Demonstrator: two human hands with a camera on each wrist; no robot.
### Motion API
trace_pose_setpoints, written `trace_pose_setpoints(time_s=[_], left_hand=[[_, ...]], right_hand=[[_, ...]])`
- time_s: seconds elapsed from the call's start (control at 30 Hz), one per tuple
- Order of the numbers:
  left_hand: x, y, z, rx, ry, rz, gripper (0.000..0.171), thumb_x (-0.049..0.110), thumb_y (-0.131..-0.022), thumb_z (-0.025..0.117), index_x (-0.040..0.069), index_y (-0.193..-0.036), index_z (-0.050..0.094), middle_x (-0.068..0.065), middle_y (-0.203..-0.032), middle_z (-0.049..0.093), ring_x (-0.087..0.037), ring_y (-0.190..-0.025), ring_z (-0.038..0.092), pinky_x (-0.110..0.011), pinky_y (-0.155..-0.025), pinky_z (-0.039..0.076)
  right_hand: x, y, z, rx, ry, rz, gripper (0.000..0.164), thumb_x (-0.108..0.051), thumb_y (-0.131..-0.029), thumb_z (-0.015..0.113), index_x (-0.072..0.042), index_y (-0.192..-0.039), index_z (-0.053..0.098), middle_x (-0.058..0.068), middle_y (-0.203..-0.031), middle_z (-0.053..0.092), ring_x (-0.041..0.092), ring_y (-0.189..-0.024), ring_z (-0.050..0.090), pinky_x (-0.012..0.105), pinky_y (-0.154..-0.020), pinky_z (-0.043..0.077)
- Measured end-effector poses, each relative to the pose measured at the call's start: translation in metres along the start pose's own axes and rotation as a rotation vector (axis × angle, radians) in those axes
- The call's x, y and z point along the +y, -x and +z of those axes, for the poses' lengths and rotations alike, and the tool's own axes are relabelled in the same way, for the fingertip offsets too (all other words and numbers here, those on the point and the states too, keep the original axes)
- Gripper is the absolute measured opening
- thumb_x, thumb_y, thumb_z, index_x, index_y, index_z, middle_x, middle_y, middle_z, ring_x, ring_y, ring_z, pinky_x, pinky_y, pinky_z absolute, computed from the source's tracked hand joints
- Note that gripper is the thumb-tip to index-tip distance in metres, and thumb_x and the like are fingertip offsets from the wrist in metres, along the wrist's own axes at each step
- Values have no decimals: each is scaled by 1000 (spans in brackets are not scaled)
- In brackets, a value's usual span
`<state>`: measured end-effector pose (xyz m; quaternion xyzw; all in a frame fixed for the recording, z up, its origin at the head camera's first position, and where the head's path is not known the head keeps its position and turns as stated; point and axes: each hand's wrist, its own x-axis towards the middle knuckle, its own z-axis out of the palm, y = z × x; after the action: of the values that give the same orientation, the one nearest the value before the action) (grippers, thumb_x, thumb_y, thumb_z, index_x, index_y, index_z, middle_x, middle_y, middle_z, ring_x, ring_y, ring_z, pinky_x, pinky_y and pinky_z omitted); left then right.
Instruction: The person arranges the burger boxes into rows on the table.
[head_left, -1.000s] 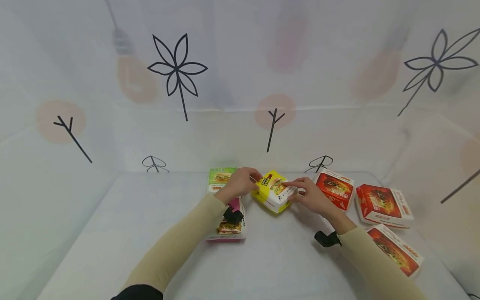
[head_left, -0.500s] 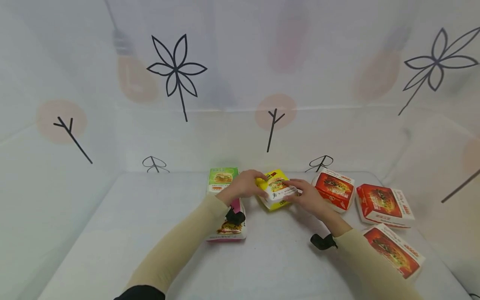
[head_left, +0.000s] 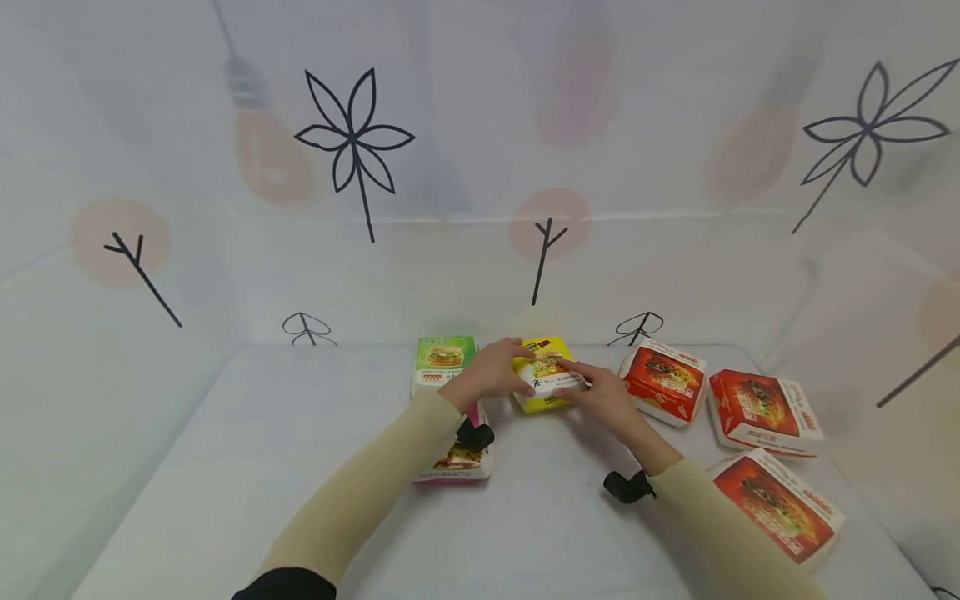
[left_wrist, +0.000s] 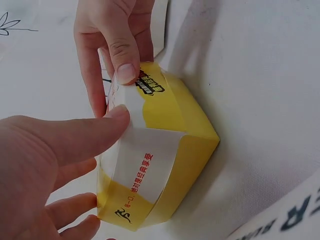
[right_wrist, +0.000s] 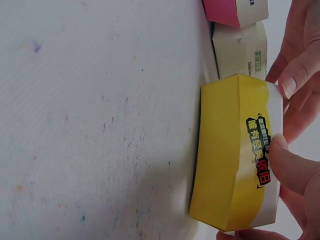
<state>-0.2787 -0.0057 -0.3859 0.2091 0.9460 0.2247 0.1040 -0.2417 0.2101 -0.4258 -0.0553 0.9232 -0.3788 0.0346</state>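
Observation:
A yellow-and-white burger box [head_left: 546,372] stands near the table's back edge, between both hands. My left hand [head_left: 491,369] grips its left side, and in the left wrist view the thumb [left_wrist: 95,136] presses the box's upper edge. On the opposite side my right hand [head_left: 606,406] holds the box, its thumb [right_wrist: 289,162] on the white part and other fingers around the edges. Left of the yellow box lie a green-and-white burger box [head_left: 444,357] and, nearer, a pink-and-white one [head_left: 457,467], partly hidden by my left hand and wrist.
Three red-and-white burger boxes lie on the right: one at the back [head_left: 665,382], one farther right [head_left: 765,408], and a nearer one [head_left: 780,504] partly behind my right sleeve. A white patterned cloth backdrop [head_left: 450,275] rises behind the white table [head_left: 300,467].
The yellow box has turned from slanted to nearly square with the back edge and shifted slightly back. My left thumb has come onto its near left side; my right hand has moved left with it.

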Motion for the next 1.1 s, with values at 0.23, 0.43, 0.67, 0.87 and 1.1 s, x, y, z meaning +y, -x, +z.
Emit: trace_pose_setpoints(time_s=[0.23,0.43,0.67,0.87,1.1], left_hand=[[-4,2,-3,61,-4,16,57,28,-84,81,23,-137,62,0,-152,45,-25,-142,37,-42,-115,30],[-6,5,-7,72,5,25,53,25,-84,81,24,-134,64,-1,-144,54,-25,-134,47,-40,-111,36],[-9,5,-7,68,19,11,51,22,-85,81,23,-134,64,-2,-144,54,-25,-135,46,-40,-111,36],[-13,2,-7,65,44,-6,50,23,-85,81,23,-132,65,0,-144,55,-24,-134,46,-40,-111,37],[-13,3,-9,53,61,-6,46,21,-86,79,20,-130,67,0,-145,53,-24,-137,44,-40,-114,33]], right_hand=[[-4,-3,6,18,-25,5,63,-39,-90,73,-20,-147,52,21,-149,45,43,-135,42,61,-104,37],[-6,-6,9,8,-27,2,62,-37,-92,72,-22,-148,50,22,-152,41,44,-136,39,63,-105,36],[-6,-6,11,-6,-13,-22,60,-36,-96,67,-24,-150,47,22,-156,34,47,-140,33,65,-106,34],[-6,-8,11,-5,-13,-30,58,-34,-97,66,-25,-150,47,18,-154,40,45,-137,37,64,-104,36],[-6,-10,7,-22,-37,-33,62,-30,-96,67,-19,-153,42,21,-152,41,44,-137,39,61,-105,38]])
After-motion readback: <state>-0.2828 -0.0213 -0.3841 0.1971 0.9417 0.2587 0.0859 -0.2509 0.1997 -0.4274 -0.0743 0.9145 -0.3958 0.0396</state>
